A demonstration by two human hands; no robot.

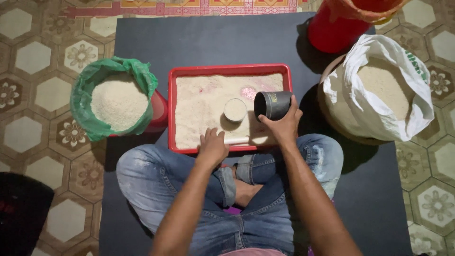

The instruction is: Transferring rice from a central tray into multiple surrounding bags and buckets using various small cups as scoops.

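A red rectangular tray (172, 109) holds a spread layer of white rice. My right hand (283, 124) grips a dark cylindrical cup (272, 105), tipped on its side over the tray's right part with its mouth facing left. A small round container (235, 110) filled level with rice stands in the tray just left of the cup. My left hand (212, 147) rests on the tray's near edge, fingers curled over a thin white stick (237, 141) lying along that rim.
A red bucket lined with a green bag (84, 95) of rice stands left of the tray. A white sack (417, 114) of rice sits on the right, a red container (332, 28) behind it. A dark mat (208, 38) covers the patterned tile floor. My crossed legs in jeans (151, 175) sit near.
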